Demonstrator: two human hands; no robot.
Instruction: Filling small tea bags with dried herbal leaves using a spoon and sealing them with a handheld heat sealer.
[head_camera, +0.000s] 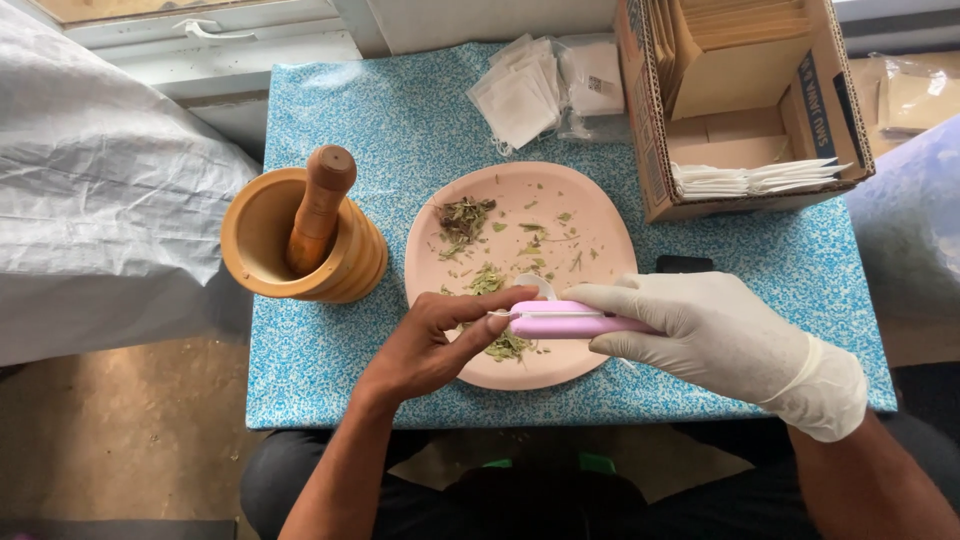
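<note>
Partly hidden, pink sealer (565, 321), gloved right hand (715, 335)

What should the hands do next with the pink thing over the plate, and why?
Probably press the pink sealer shut. The gloved right hand grips it, and the bare left hand pinches a small white bag at its tip, above the pink plate of dried leaves.

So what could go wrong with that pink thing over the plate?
The left hand pinches right at the tip of the pink sealer that the gloved right hand holds, so fingertips might get nipped. Dried leaves lie loose on the pink plate and could scatter if bumped.
</note>
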